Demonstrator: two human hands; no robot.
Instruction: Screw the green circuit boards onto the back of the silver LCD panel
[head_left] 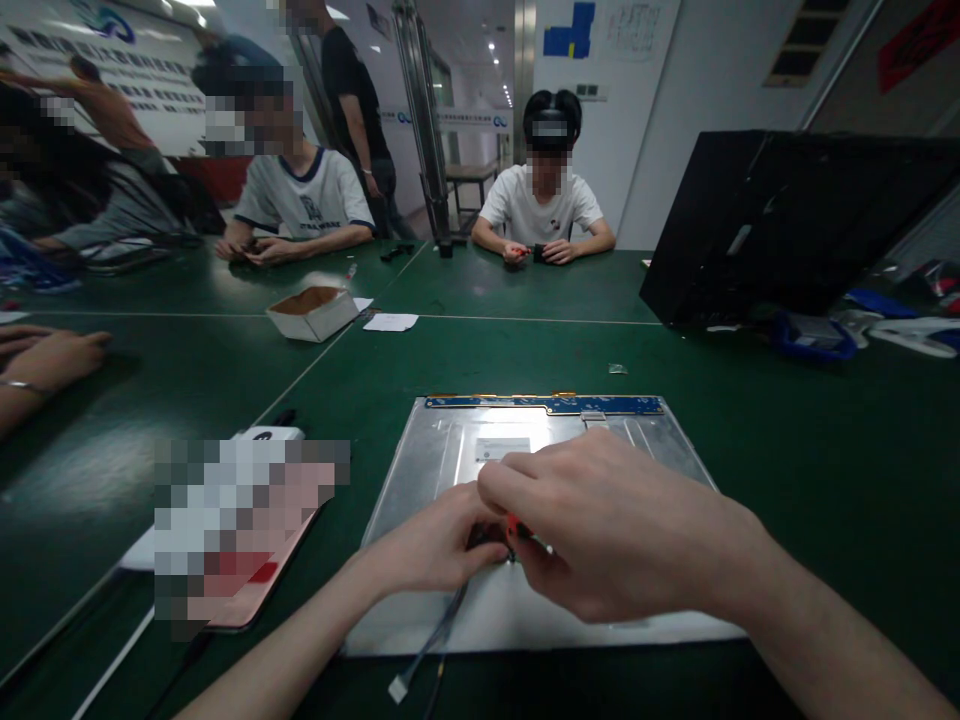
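Pixelation masks much of a flat pink slab (249, 602) on the green counter (525, 345). Thin dark cables (444, 632) vanish under the left hand (442, 535), which pinches a small dark piece (484, 536), mostly hidden, over a flat silver metal panel (409, 480) lying there. The right hand (600, 520) grips a largely covered red-and-black object (514, 525).

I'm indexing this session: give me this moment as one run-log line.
left hand: at cable, grip unclear; right hand: holding red item; panel: flat on table; board: along panel's far edge; connector: past near edge
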